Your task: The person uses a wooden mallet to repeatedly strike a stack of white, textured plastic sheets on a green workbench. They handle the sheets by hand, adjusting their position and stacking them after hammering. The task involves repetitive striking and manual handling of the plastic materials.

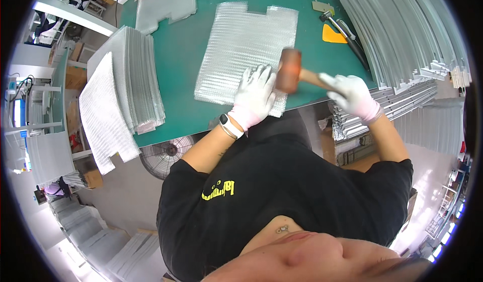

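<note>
A silvery ridged mesh sheet with a notch in its far edge lies on the green table. My left hand, in a white glove, rests on its near part with the fingers spread. My gloved right hand grips the wooden handle of a mallet. The reddish-brown mallet head, blurred by motion, is over the sheet's right edge, just beside my left fingers. Whether it touches the sheet I cannot tell.
A stack of mesh sheets stands at the table's left edge, its top piece overhanging. Long metal strips are piled on the right. A black-handled hammer and a yellow scraper-like piece lie beside them. A fan stands below the table.
</note>
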A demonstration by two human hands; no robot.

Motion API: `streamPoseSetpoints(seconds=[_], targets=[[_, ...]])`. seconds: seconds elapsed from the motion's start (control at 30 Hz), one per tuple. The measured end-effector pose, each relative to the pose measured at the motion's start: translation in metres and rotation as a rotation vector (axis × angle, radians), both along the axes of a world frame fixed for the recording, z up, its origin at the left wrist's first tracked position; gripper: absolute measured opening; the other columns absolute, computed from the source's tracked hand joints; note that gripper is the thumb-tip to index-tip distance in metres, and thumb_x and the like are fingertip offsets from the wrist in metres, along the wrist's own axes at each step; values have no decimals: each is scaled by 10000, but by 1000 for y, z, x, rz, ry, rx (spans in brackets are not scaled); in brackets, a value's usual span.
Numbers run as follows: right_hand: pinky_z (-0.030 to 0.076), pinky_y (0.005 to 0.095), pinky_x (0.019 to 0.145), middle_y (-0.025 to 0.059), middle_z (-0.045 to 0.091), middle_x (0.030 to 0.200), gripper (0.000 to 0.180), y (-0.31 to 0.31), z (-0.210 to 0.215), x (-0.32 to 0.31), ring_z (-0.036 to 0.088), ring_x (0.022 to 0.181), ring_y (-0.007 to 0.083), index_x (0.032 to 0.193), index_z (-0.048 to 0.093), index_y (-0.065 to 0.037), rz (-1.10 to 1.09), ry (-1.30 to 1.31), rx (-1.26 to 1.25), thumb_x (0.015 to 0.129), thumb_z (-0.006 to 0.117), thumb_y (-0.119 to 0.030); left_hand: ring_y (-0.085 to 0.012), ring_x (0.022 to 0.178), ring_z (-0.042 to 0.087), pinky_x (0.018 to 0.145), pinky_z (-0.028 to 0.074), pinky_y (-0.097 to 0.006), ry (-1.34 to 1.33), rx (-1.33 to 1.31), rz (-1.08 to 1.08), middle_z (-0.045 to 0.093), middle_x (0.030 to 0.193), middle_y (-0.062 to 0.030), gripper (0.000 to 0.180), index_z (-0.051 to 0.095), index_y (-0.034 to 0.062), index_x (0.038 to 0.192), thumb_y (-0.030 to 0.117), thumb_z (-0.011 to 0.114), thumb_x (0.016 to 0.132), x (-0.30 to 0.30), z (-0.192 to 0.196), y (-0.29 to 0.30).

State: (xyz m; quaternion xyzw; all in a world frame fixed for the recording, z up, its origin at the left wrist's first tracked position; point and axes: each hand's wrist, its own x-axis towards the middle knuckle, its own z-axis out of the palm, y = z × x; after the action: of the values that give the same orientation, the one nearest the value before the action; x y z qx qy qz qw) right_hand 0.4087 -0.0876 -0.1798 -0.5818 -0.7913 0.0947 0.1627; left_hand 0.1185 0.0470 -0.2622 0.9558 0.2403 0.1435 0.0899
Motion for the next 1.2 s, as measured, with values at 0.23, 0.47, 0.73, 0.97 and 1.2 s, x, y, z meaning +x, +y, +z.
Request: streamPoseSetpoints(seconds=[0.23,0.47,0.73,0.97,1.2], targets=[[507,444,656,124,574,761,562,0,-9,9,596,655,350,1456,546,-205,15,-190,-142,909,672,-208,-386,1402,432,1200,250,-551,54,25,-12,479,1495,-229,549,519,-19,1410,275,508,946,1,3,1],[528,418,716,193,666,944,612,-27,-27,-4,659,744,346,1428,453,101,-20,394,331,875,633,-89,-377,1401,432,1192,258,-559,37,18,-7,481,1489,-221,534,505,1,1408,265,519,944,3,5,0],[511,428,650,89,591,784,583,-45,-23,-26,610,657,301,1441,542,-174,-31,37,-54,878,693,-212,-332,1426,418,1205,234,-539,65,26,2,476,1505,-190,521,522,16,1406,275,525,953,1,3,-1],[495,433,628,81,557,756,575,-52,-22,-27,591,627,301,1411,583,-215,34,-159,-97,855,726,-233,-389,1418,403,1195,239,-570,28,-10,-39,470,1482,-237,579,494,-10,1417,291,579,928,0,6,2],[504,256,679,73,624,967,638,-76,-56,-48,566,713,122,1587,284,-17,-668,966,155,1010,546,-82,-470,1425,344,1201,202,-593,-55,-10,107,422,1504,-249,699,466,-1,1445,377,654,888,51,19,-14]])
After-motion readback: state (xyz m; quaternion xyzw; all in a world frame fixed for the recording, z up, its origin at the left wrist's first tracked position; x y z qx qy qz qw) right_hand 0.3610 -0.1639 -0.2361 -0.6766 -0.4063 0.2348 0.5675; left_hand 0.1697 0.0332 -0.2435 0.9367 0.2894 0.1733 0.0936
